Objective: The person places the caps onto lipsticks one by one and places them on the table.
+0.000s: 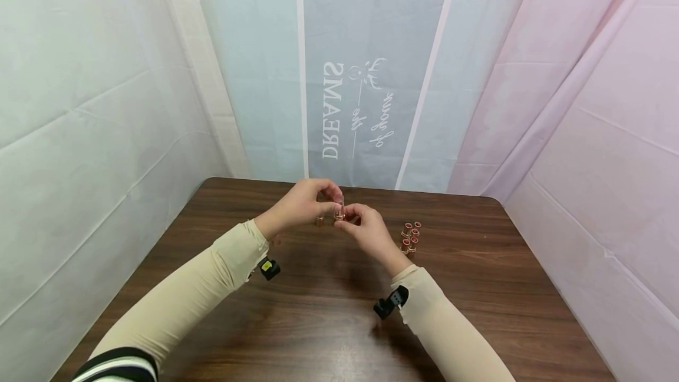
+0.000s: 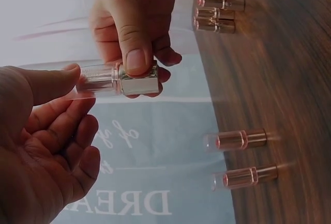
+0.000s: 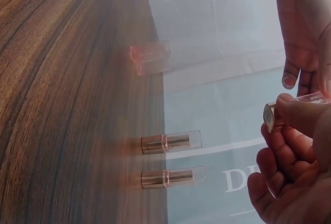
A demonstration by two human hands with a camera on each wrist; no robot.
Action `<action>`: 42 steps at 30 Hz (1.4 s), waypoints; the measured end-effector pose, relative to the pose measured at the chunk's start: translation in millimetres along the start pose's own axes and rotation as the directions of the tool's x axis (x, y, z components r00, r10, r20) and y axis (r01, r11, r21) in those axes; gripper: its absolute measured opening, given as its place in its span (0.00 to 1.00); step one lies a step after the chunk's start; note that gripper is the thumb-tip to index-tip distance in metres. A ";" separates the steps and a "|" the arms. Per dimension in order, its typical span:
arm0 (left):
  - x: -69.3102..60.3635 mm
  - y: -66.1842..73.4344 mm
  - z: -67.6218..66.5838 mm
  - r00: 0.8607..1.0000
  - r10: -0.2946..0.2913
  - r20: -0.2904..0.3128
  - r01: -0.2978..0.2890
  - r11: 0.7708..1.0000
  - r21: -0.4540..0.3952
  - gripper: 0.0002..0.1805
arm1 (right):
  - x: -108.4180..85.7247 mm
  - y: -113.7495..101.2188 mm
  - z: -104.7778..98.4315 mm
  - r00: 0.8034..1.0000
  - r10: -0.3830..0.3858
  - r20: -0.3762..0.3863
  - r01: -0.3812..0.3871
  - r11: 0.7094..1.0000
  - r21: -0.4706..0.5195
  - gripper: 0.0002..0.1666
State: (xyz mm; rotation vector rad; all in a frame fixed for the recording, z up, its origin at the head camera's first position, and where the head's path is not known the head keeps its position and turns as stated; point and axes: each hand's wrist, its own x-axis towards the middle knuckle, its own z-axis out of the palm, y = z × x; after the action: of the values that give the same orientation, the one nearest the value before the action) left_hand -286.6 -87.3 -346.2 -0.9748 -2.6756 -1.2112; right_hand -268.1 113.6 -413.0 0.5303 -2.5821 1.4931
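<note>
A lipstick with a gold base and clear cap is held between both hands above the table. My left hand pinches the clear cap between thumb and fingers. On the gold base, the thumb and fingers of my right hand grip. The cap sits over the lipstick's inner tube; whether it is fully seated I cannot tell. Behind the hands, two capped lipsticks stand upright, one nearer and one beside it. In the head view the left hand partly hides them.
Several uncapped lipsticks with red tips stand in a cluster right of the right hand. Loose clear caps stand on the left side of the wooden table. A printed curtain hangs behind the table's far edge.
</note>
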 end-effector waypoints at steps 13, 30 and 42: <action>1.0 -3.7 0.2 1.000 0.022 0.010 -0.023 0.999 0.035 0.05 | 3.4 -0.8 1.9 1.000 -0.025 -0.008 0.024 0.999 -0.041 0.09; -4.1 -8.2 -3.2 0.999 -0.035 -0.032 0.036 0.999 0.024 0.14 | 4.7 10.5 -6.9 1.000 -0.013 0.014 0.015 0.991 -0.132 0.13; -34.2 -31.6 -14.1 0.992 -0.087 -0.090 0.092 0.994 0.051 0.16 | 31.0 39.9 -9.6 0.994 0.104 -0.046 -0.110 0.981 -0.161 0.10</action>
State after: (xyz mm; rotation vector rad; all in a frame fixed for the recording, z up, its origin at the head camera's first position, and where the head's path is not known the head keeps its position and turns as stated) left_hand -279.9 -130.7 -367.2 -0.7831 -2.6945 -1.1598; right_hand -311.7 132.5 -432.5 0.3464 -2.7114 1.2899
